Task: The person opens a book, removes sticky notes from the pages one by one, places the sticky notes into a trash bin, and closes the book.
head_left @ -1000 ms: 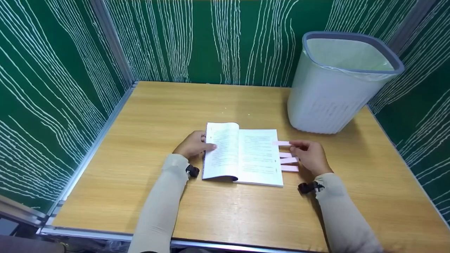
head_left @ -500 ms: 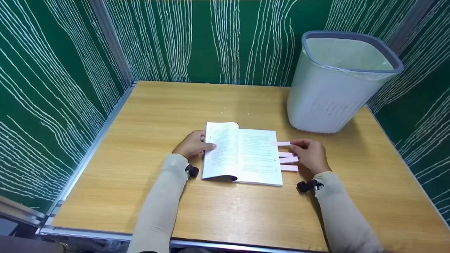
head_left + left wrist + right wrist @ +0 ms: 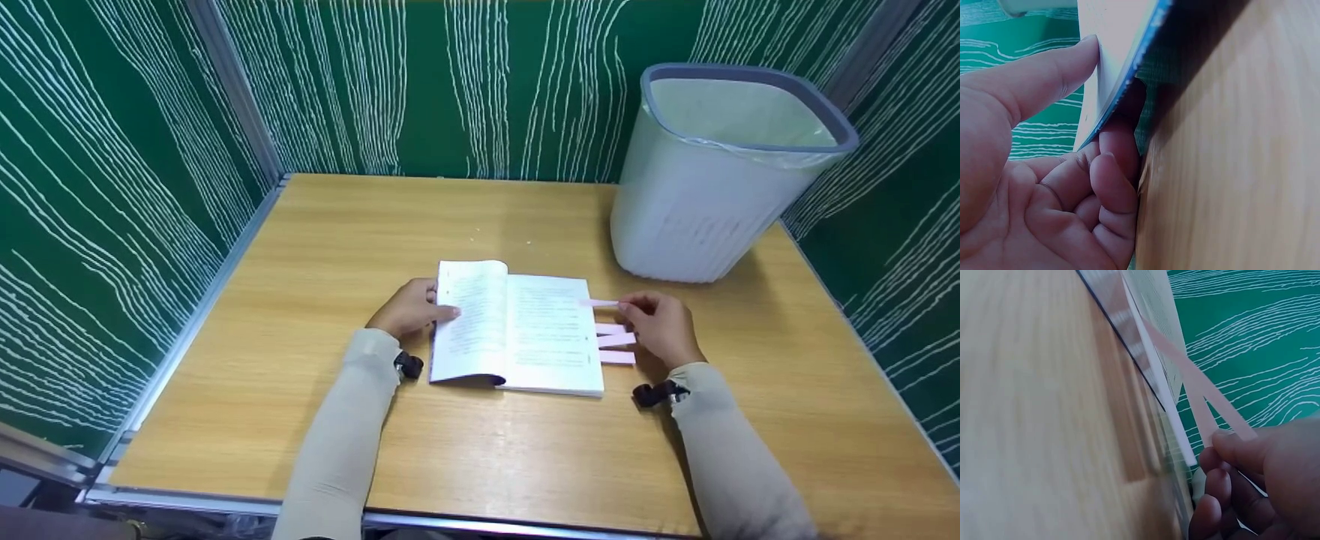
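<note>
An open book (image 3: 546, 337) with printed white pages lies on the wooden table. My left hand (image 3: 409, 309) grips its left side: the thumb (image 3: 1067, 64) rests on the page while curled fingers (image 3: 1114, 180) sit under the blue-edged cover (image 3: 1123, 90). Several pink paper tabs stick out past the right page edge, among them a lower tab (image 3: 617, 358). Between thumb and index finger, my right hand (image 3: 664, 330) pinches the end of the uppermost pink tab (image 3: 598, 303). In the right wrist view this pinched tab (image 3: 1201, 413) runs back to the pages, with another tab (image 3: 1224, 408) crossing near the thumb.
A tall white trash bin (image 3: 705, 202) with a grey rim and a liner stands at the back right of the table (image 3: 360, 225). Green panels (image 3: 427, 90) with white wavy lines enclose the back and sides. Tiny white specks lie beyond the book.
The pinched tab has turned more edge-on and looks thinner, its outer end slightly raised by my right fingers. My left hand and the book hold nearly the same place.
</note>
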`<state>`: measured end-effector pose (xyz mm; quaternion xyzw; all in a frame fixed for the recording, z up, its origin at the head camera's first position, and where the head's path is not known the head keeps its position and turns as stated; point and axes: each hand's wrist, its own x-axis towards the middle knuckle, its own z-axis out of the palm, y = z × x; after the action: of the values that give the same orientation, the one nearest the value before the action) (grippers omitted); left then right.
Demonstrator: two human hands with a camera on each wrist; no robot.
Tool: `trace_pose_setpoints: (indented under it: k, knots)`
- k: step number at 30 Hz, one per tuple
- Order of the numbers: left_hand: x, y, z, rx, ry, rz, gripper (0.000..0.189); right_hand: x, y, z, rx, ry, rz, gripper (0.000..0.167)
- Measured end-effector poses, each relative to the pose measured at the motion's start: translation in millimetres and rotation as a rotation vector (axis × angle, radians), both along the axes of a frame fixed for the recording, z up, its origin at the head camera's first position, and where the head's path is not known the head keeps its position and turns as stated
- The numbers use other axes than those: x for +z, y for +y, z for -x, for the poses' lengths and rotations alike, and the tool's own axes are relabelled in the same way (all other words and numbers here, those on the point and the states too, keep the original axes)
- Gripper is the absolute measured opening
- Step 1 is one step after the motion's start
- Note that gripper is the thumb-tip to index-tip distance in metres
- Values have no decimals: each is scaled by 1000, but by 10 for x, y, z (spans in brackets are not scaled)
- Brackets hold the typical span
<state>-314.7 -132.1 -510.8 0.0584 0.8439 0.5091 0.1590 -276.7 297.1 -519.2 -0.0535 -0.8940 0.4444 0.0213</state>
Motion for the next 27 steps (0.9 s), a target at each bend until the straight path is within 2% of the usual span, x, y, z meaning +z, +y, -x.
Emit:
trace_pose_setpoints:
  k: [3, 10, 18, 27]
  knots:
    - [-2, 0, -2, -2, 4, 2, 34, -1, -1, 2, -7, -2, 1, 22]
    - [4, -6, -8, 1, -20, -36, 34, -34, 7, 25, -4, 73, -32, 21]
    - [8, -6, -2, 16, -34, -16, 38, -22, 4, 29, -5, 49, -14, 20]
    - [16, -15, -3, -1, -19, 2, 38, -1, -2, 7, -9, 22, 2, 21]
